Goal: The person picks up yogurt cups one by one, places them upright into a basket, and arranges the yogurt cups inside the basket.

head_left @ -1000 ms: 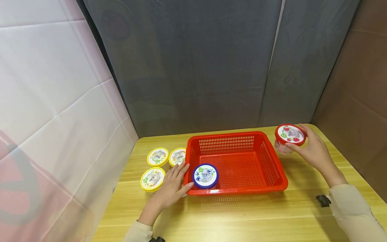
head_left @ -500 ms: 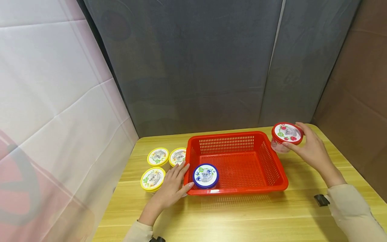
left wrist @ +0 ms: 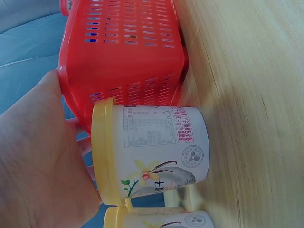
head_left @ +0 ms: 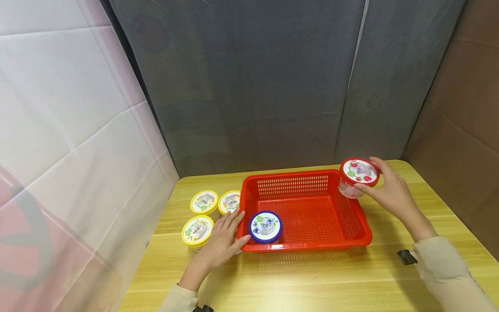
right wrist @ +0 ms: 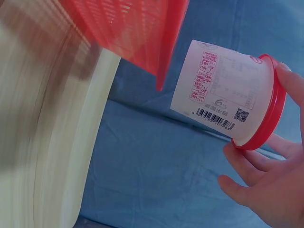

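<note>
My right hand grips a red-lidded tub by its lid, thumb at the near side and fingers at the far side. The tub hangs above the right rim of a red plastic basket; its white side and barcode show in the right wrist view. My left hand rests on the basket's left rim near the front corner, fingers extended. A blue-lidded tub stands inside the basket at the front left. Close under the left palm is a yellow-lidded tub, standing outside the basket.
Three tub lids in yellow show left of the basket: a back-left tub, a front-left tub and a tub against the basket. The wooden table backs onto a grey cloth wall, with a white panel on the left.
My right hand has carried the red-lidded tub leftward, from beside the basket to above its right rim. The left hand and the basket have stayed in place.
</note>
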Demonstrator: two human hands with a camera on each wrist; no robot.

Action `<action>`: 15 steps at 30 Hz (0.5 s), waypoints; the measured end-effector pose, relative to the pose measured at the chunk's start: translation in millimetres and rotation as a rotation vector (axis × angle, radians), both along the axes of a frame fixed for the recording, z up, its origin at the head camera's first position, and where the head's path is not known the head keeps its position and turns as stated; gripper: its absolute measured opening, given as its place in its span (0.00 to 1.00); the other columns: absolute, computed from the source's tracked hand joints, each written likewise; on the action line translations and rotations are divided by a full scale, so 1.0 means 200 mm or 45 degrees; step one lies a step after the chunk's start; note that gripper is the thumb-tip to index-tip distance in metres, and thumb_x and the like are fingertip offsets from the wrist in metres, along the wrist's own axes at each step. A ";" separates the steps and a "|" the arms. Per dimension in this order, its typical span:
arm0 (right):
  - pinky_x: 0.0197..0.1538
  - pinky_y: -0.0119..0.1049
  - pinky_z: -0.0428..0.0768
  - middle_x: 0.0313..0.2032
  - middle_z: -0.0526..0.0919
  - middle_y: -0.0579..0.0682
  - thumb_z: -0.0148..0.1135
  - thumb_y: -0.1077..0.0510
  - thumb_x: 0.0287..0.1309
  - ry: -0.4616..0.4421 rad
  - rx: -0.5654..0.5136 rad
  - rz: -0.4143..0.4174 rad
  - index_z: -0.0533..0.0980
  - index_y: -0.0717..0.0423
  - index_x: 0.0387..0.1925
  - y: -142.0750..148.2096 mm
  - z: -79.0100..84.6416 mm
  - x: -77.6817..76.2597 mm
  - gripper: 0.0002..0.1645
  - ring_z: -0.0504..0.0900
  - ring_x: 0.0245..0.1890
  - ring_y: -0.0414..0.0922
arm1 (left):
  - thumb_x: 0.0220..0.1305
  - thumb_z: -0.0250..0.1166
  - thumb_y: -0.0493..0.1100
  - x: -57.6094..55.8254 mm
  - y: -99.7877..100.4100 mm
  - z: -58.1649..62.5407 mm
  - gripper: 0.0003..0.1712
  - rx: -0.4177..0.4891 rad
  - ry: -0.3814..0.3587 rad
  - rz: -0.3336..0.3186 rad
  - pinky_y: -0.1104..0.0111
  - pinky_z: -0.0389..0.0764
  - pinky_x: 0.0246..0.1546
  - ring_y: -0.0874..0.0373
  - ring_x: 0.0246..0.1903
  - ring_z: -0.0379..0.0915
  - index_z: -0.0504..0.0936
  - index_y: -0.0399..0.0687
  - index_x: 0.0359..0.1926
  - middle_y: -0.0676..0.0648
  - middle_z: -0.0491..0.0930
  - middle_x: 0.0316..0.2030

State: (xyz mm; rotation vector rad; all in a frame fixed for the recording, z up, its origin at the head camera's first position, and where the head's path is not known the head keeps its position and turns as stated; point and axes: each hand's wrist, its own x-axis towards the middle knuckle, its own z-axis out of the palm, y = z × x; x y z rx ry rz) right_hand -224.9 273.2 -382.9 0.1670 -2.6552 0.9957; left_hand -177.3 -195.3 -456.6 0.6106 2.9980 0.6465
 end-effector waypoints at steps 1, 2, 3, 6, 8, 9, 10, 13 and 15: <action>0.59 0.74 0.66 0.70 0.64 0.69 0.72 0.45 0.55 0.001 -0.003 0.005 0.52 0.56 0.76 -0.01 0.00 0.00 0.56 0.64 0.65 0.68 | 0.69 0.48 0.70 0.00 0.00 0.00 0.45 0.001 0.002 -0.001 0.41 0.49 0.76 0.41 0.78 0.41 0.52 0.56 0.78 0.49 0.46 0.79; 0.59 0.74 0.66 0.70 0.64 0.69 0.72 0.45 0.55 0.004 -0.004 0.010 0.52 0.56 0.76 -0.02 0.00 0.00 0.56 0.64 0.65 0.68 | 0.69 0.49 0.70 0.00 0.00 0.00 0.45 0.004 0.007 -0.001 0.41 0.49 0.76 0.41 0.78 0.41 0.52 0.56 0.78 0.49 0.47 0.79; 0.59 0.74 0.66 0.69 0.64 0.69 0.72 0.45 0.55 0.003 -0.007 0.012 0.52 0.56 0.76 -0.02 0.00 0.00 0.56 0.64 0.65 0.68 | 0.69 0.48 0.70 0.00 0.00 0.00 0.45 0.005 0.008 0.000 0.41 0.49 0.76 0.41 0.78 0.41 0.52 0.56 0.78 0.49 0.47 0.79; 0.60 0.74 0.65 0.69 0.65 0.68 0.73 0.46 0.53 -0.006 -0.020 0.021 0.53 0.55 0.76 -0.05 0.00 -0.01 0.57 0.64 0.66 0.67 | 0.69 0.49 0.70 0.00 0.00 0.00 0.44 0.017 0.029 -0.002 0.41 0.49 0.75 0.41 0.78 0.42 0.53 0.55 0.78 0.49 0.48 0.79; 0.61 0.73 0.65 0.69 0.65 0.68 0.74 0.47 0.52 -0.005 -0.024 0.029 0.53 0.55 0.76 -0.06 0.00 -0.01 0.57 0.65 0.66 0.67 | 0.69 0.49 0.70 0.00 0.00 -0.01 0.44 0.022 0.040 -0.003 0.41 0.50 0.75 0.41 0.78 0.42 0.53 0.55 0.78 0.49 0.48 0.79; 0.61 0.73 0.65 0.69 0.65 0.67 0.75 0.47 0.52 -0.010 -0.028 0.034 0.53 0.54 0.76 -0.07 0.00 -0.01 0.57 0.65 0.66 0.66 | 0.69 0.49 0.70 0.00 0.00 -0.01 0.44 0.021 0.041 -0.004 0.41 0.50 0.75 0.41 0.78 0.42 0.53 0.55 0.78 0.49 0.48 0.79; 0.61 0.73 0.65 0.69 0.65 0.67 0.74 0.47 0.52 -0.012 -0.030 0.040 0.53 0.54 0.76 -0.08 0.00 -0.01 0.57 0.65 0.66 0.66 | 0.69 0.49 0.69 0.00 0.00 -0.01 0.44 0.023 0.042 -0.005 0.41 0.50 0.75 0.41 0.78 0.42 0.53 0.55 0.78 0.49 0.48 0.79; 0.61 0.73 0.66 0.70 0.65 0.66 0.74 0.47 0.53 -0.013 -0.035 0.057 0.53 0.54 0.76 -0.11 0.00 -0.01 0.56 0.65 0.66 0.66 | 0.69 0.49 0.69 0.00 0.00 0.00 0.44 0.020 0.025 -0.005 0.41 0.49 0.75 0.41 0.78 0.42 0.53 0.55 0.78 0.49 0.47 0.79; 0.61 0.73 0.66 0.70 0.65 0.66 0.74 0.45 0.53 -0.014 -0.040 0.071 0.53 0.53 0.76 -0.13 0.00 -0.01 0.56 0.65 0.66 0.65 | 0.69 0.49 0.70 0.00 0.00 0.00 0.45 0.014 0.013 -0.006 0.41 0.49 0.76 0.41 0.78 0.41 0.52 0.56 0.78 0.50 0.46 0.80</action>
